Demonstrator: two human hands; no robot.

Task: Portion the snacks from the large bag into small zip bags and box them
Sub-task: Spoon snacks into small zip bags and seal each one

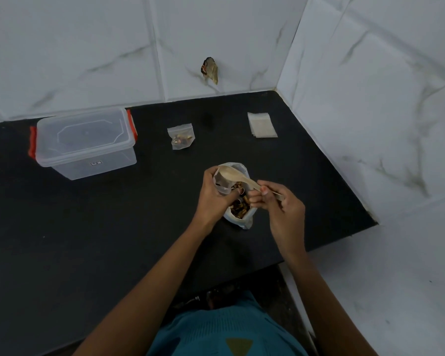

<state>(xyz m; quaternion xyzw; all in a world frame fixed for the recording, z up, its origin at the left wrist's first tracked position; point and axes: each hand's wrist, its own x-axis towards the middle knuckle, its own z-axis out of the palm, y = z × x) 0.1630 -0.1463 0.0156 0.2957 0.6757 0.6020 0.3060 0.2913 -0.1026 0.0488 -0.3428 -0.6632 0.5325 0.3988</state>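
Over the large bag (243,217), the left hand (215,199) grips a small zip bag (222,185) and the right hand (280,204) pinches a spoon (238,176): tip slowly, mouth held wide.

Black counter (88,240) against white veined wall tiles (88,47), one with a brown patch (210,70).

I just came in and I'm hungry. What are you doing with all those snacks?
A person is filling little bags. The left hand holds a small bag open over the big snack bag, and the right hand holds a spoon at its mouth. One filled bag lies on the counter, empty bags are stacked to the right, and the lidded box waits on the left.
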